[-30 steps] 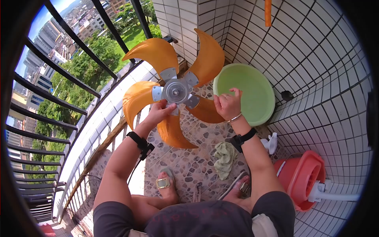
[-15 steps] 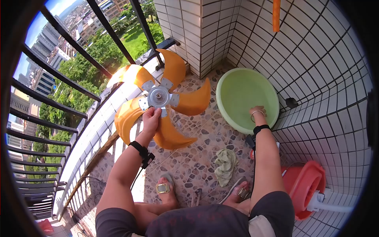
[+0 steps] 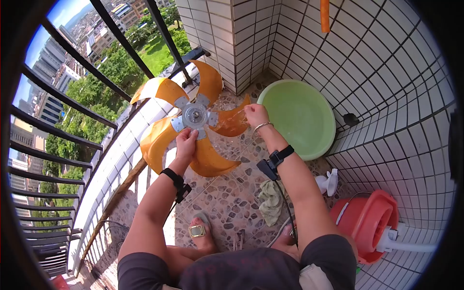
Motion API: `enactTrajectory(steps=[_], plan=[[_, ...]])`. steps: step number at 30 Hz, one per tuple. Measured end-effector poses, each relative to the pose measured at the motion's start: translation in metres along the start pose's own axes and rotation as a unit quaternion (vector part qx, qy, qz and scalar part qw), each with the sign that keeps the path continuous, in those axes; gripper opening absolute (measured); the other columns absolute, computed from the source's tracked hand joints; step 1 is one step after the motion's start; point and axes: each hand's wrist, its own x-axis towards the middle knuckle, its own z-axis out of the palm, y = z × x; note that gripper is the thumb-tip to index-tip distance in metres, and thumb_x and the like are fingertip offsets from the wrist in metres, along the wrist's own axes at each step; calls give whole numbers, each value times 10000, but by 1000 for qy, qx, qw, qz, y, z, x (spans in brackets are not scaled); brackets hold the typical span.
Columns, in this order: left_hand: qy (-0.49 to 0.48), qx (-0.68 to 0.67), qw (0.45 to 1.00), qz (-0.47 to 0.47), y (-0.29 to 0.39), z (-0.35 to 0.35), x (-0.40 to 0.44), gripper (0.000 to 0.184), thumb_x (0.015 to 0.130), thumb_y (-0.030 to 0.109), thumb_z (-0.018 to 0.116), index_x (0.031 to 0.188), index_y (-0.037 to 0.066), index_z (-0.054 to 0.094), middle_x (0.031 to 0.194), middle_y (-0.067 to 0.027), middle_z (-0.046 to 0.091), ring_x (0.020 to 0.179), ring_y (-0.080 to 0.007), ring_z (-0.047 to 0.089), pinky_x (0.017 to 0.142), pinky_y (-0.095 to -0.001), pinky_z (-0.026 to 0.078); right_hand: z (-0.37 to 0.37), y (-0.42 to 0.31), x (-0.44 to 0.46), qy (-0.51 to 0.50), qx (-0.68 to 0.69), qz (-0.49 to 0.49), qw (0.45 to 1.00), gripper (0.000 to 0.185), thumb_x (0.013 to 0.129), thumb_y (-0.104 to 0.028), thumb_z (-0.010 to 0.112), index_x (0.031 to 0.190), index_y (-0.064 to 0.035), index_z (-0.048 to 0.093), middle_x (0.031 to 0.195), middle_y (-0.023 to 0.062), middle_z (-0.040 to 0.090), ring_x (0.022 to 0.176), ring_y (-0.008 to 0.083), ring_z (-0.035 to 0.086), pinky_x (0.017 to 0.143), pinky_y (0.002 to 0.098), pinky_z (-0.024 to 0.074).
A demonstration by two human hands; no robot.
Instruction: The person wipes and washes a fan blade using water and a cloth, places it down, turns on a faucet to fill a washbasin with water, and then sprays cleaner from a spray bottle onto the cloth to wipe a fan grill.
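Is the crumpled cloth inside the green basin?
No, the crumpled cloth lies on the floor, outside the green basin.

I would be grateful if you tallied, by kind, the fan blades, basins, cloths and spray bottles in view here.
Orange fan blades: 5
Green basin: 1
Cloth: 1
White spray bottle: 1
Total: 8
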Motion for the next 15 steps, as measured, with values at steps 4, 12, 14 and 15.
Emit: enactTrajectory(steps=[4,12,14,15], plan=[[-22,-20,1000,3,5,-14,3,166,887,123,584,1001,4,604,875,-5,633,760,-72,564,712,-219,451,-98,62,19,227,-312,199,901,425,823,-241,562,1205,-62,510,1337,153,370,1196,352,399,969,529,358],[-15,-63,996,-69,-5,-11,-5,98,895,126,579,946,45,606,847,24,617,748,-51,550,699,-188,425,-113,141,26,-48,279,311,907,337,887,-278,511,1073,-1,561,1027,201,554,983,305,559,839,427,482],[-8,-78,995,-69,-5,-6,-3,94,896,116,576,953,47,607,853,22,620,749,-54,554,700,-191,430,-98,119,25,-223,494,240,806,299,918,-241,465,957,13,617,868,165,655,850,281,651,761,373,553],[-3,-83,994,-72,-7,-3,-1,99,896,111,576,965,47,606,858,17,623,754,-55,557,701,-193,432,-76,76,12,-325,541,204,749,294,932,-219,440,919,18,614,820,136,658,811,270,656,734,355,563]])
